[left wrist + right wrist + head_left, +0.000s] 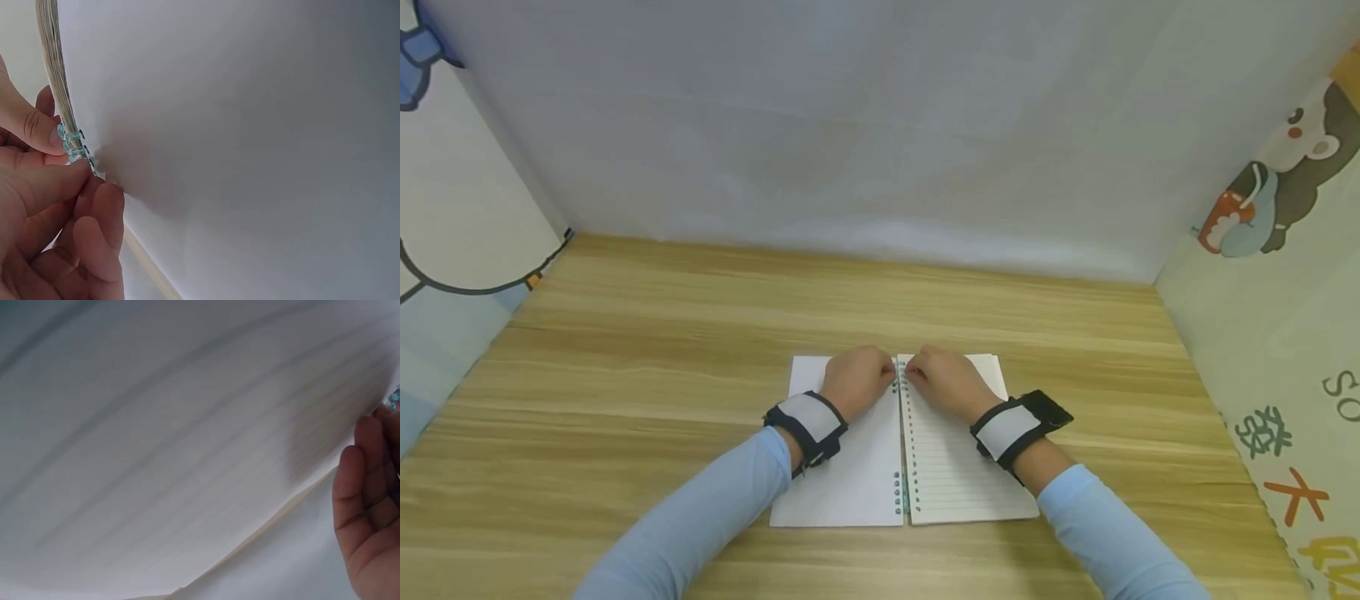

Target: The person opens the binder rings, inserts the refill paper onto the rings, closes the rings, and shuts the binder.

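Observation:
A notebook lies spread on the table, with a blank white left side [842, 492] and a lined page [973, 479] on the right. Teal binder rings [906, 493] run down its middle. My left hand [859, 379] pinches the far end of the rings [74, 150] between thumb and fingertips. Opposite it, my right hand [950, 383] grips the same end, its thumb against the rings in the left wrist view. Only part of the right hand [369, 512] shows in the right wrist view, its fingertips partly hidden at the page edge.
The wood-grain table [662, 358] extends around the notebook. A pale backdrop [865, 150] stands behind it, with printed panels at the left [475, 192] and right [1247, 333]. Both wrists wear black-and-white straps.

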`<state>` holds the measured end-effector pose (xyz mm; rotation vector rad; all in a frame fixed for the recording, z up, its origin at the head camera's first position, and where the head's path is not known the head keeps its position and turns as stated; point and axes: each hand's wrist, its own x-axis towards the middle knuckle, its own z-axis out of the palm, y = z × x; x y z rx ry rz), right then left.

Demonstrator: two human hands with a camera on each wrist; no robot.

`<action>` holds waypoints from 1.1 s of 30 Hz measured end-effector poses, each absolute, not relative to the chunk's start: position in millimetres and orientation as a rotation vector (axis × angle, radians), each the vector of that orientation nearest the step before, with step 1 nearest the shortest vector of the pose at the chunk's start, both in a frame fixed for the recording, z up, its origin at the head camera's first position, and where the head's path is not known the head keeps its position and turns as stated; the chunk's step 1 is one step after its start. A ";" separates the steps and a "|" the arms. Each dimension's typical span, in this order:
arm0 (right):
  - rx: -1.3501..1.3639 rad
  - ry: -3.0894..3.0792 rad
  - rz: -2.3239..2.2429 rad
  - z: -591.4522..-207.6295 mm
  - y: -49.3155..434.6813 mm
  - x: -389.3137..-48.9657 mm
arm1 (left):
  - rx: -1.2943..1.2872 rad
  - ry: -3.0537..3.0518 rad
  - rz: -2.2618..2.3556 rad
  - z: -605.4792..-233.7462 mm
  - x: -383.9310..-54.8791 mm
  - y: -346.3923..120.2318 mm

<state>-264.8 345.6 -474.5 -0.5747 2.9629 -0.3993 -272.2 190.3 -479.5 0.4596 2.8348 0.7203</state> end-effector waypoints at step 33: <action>-0.576 2.969 -0.385 -472.4 347.3 -256.1 | 0.455 2.824 0.740 -479.7 -265.0 188.1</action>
